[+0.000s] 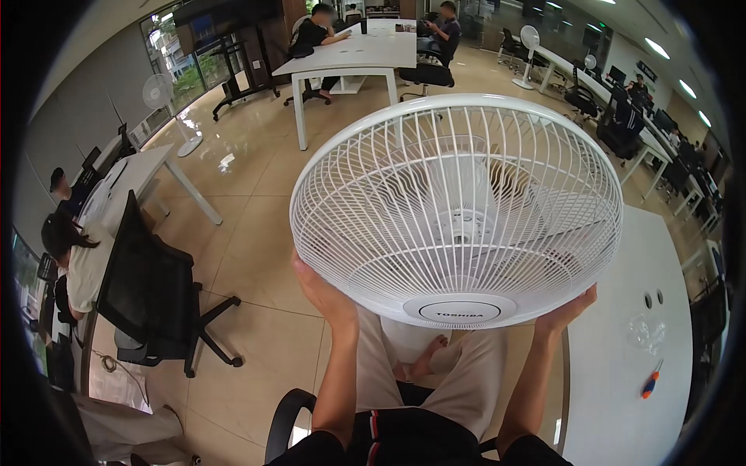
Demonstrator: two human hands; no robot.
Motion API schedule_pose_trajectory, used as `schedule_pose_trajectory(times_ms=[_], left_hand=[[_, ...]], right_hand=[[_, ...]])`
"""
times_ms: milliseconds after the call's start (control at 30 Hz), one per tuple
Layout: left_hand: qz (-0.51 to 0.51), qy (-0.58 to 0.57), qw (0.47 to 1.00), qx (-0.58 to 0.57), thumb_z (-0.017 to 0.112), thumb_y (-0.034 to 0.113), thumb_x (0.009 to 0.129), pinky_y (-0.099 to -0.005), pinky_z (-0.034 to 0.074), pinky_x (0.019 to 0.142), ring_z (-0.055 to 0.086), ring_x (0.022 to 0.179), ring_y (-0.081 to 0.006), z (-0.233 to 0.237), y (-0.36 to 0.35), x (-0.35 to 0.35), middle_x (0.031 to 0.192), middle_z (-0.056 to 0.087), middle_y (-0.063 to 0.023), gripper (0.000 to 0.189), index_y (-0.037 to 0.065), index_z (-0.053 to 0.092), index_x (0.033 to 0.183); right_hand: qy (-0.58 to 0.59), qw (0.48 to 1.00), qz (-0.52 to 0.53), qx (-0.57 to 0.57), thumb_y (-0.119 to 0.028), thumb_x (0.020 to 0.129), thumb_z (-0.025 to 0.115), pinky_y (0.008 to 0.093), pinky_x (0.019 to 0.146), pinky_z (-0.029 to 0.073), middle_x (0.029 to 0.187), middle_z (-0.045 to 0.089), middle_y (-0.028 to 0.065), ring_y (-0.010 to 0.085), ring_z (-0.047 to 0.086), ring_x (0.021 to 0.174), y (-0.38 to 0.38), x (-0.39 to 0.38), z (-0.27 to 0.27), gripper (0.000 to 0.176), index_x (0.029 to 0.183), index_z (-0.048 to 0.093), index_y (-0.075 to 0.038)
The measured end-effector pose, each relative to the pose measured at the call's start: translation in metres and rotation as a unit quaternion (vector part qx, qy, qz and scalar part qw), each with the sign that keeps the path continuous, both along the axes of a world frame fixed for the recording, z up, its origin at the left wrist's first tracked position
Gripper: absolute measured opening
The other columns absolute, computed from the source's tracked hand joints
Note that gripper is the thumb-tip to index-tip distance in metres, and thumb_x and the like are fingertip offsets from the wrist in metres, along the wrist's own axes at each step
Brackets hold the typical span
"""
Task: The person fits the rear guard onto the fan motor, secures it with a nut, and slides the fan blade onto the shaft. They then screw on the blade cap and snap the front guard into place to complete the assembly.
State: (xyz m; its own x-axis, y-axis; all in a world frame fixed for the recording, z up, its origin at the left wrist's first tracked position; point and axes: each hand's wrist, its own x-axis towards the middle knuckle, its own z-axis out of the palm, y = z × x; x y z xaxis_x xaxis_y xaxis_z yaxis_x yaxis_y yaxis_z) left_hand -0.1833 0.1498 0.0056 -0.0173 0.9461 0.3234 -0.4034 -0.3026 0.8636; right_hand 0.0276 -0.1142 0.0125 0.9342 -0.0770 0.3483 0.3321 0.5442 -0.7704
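In front of my lap is a white round wire fan guard [466, 314], tilted so its bars face up, with an oval TOSHIBA badge [458, 312] at its near edge. My left hand [322, 295] grips the guard's left rim, fingers mostly hidden behind it. On the opposite side my right hand [569, 309] is wrapped round the lower right rim, its fingers also largely out of sight. Pale parts show through the bars, too obscured to tell exactly. To the right, on a white table [598, 388], lies an orange and blue screwdriver [651, 384], apart from my right hand.
Crumpled clear plastic [646, 332] and two small dark ovals sit on the right table. A black office chair [151, 279] stands left. People sit at tables left and behind; white standing fans [158, 92] are farther off.
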Motion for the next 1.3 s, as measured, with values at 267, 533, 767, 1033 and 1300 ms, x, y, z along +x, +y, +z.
schedule_pose_trajectory(times_ms=[267,533,767,1033,1300], left_hand=[[-0.025,0.02,0.999,-0.014,0.021,0.043,0.112,-0.0348,0.042,0.1,0.057,0.11,-0.0224,0.012,0.02,0.0,0.119,0.061,-0.0144,0.06,-0.004,0.053,0.131],[-0.148,0.004,0.979,0.137,0.03,0.056,0.107,-0.0369,0.041,0.107,0.057,0.12,-0.0234,0.078,0.05,-0.019,0.131,0.061,-0.0151,0.072,-0.005,0.049,0.141],[-0.087,0.198,0.934,0.286,0.052,0.041,0.103,-0.0278,0.044,0.076,0.055,0.082,-0.0122,0.136,0.042,-0.015,0.088,0.065,-0.006,0.048,-0.003,0.065,0.115],[-0.112,0.144,0.943,0.278,0.05,0.037,0.105,-0.0264,0.04,0.071,0.05,0.079,-0.01,0.131,0.052,0.0,0.084,0.061,-0.0026,0.044,-0.003,0.067,0.113],[-0.107,0.087,0.961,0.239,0.037,0.041,0.104,-0.0322,0.046,0.089,0.062,0.096,-0.0177,0.103,0.042,-0.007,0.102,0.069,-0.0114,0.057,-0.008,0.062,0.122]], right_hand=[[-0.02,0.999,-0.037,-0.026,-0.032,0.105,0.035,0.0319,0.083,0.056,0.108,0.067,0.0085,0.0183,0.066,0.096,0.002,0.0,0.001,0.044,0.118,0.061,0.001],[-0.075,0.979,-0.123,-0.141,-0.026,0.105,0.037,0.0322,0.079,0.058,0.106,0.068,0.0119,0.0191,0.068,0.09,0.002,0.002,-0.005,0.043,0.118,0.061,0.007],[-0.019,0.998,-0.064,0.004,-0.027,0.104,0.039,0.0313,0.077,0.057,0.105,0.069,0.0121,0.0193,0.068,0.09,0.006,-0.002,0.005,0.043,0.118,0.062,0.007],[0.001,0.999,-0.037,-0.005,-0.031,0.104,0.036,0.032,0.082,0.057,0.111,0.067,0.0122,0.0201,0.067,0.096,0.005,-0.004,0.008,0.047,0.124,0.06,0.005],[-0.006,0.996,0.08,0.034,-0.039,0.105,0.033,0.0375,0.093,0.055,0.125,0.064,0.0129,0.0247,0.064,0.111,-0.013,0.03,-0.045,0.053,0.133,0.054,0.0]])
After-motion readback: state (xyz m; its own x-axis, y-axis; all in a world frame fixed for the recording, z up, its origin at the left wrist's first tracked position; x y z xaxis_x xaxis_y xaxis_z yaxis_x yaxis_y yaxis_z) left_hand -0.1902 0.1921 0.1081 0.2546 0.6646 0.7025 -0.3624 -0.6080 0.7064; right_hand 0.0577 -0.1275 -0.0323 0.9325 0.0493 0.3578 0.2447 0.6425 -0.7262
